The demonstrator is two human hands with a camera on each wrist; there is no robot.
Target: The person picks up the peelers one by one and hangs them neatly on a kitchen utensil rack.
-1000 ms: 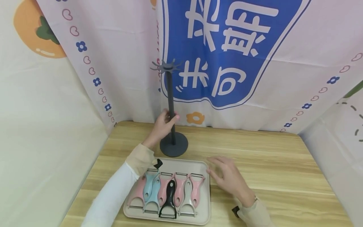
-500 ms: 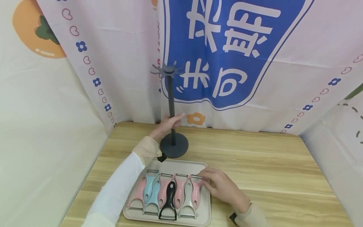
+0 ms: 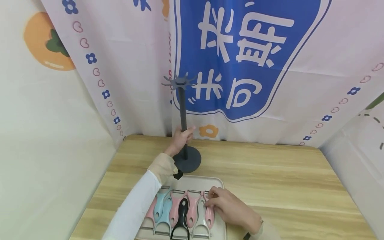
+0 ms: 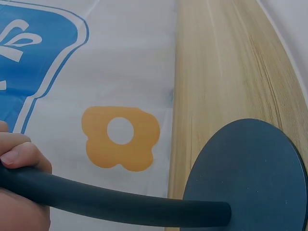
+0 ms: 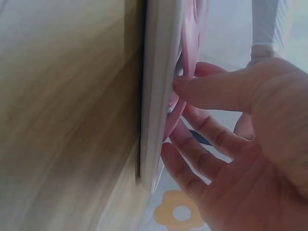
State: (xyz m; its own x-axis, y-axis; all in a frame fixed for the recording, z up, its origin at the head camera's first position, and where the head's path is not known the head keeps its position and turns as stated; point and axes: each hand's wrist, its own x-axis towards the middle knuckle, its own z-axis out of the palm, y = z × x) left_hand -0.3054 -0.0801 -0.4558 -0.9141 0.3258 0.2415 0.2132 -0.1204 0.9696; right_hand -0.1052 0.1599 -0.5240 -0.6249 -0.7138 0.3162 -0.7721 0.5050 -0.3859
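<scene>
In the head view my left hand (image 3: 181,138) grips the post (image 3: 183,115) of a dark grey utensil stand, whose top spreads into several hooks (image 3: 180,81). Its round base (image 3: 188,160) is on the table; the left wrist view shows my fingers (image 4: 24,156) curled round the post. Over the right end of a pale tray (image 3: 222,230), my right hand (image 3: 229,206) has thumb and forefinger about the rightmost pink peeler (image 3: 210,218), partly covering it. The right wrist view shows the thumb (image 5: 216,91) against this pink peeler (image 5: 190,43), other fingers spread loosely below.
In the tray lie several more peelers: a grey one (image 3: 201,213), a black one (image 3: 183,213), blue ones (image 3: 165,213) and pink ones. My left forearm (image 3: 136,203) crosses the tray's left side. A printed cloth (image 3: 144,110) hangs behind the wooden table (image 3: 279,180).
My right hand has moved left from the tray's right edge to the rightmost pink peeler. My left hand has stayed on the post, shifting lower along it. The head view has tilted slightly upward.
</scene>
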